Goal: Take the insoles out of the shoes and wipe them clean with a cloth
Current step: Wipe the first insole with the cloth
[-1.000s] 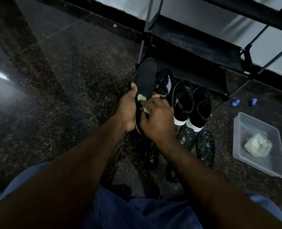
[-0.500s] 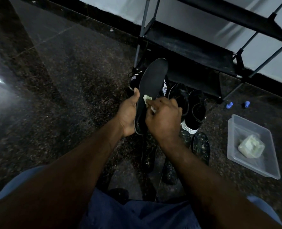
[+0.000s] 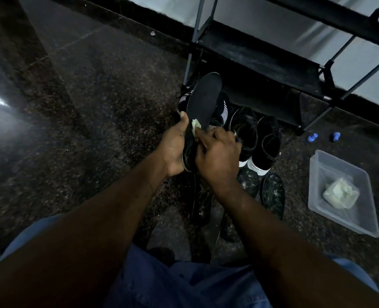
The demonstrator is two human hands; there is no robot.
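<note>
Both hands meet on one black insole (image 3: 204,101), raised above the floor with its toe end pointing away, in front of the shoes (image 3: 258,141). The left hand (image 3: 174,150) grips its near end, thumb lying up the edge. The right hand (image 3: 217,156), fingers curled, pinches a pale cloth (image 3: 196,126) and presses it against the insole's middle.

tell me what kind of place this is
Probably a home entryway or shoe-storage corner: a black shoe rack stands behind pairs of shoes lined up on a speckled stone floor.
</note>
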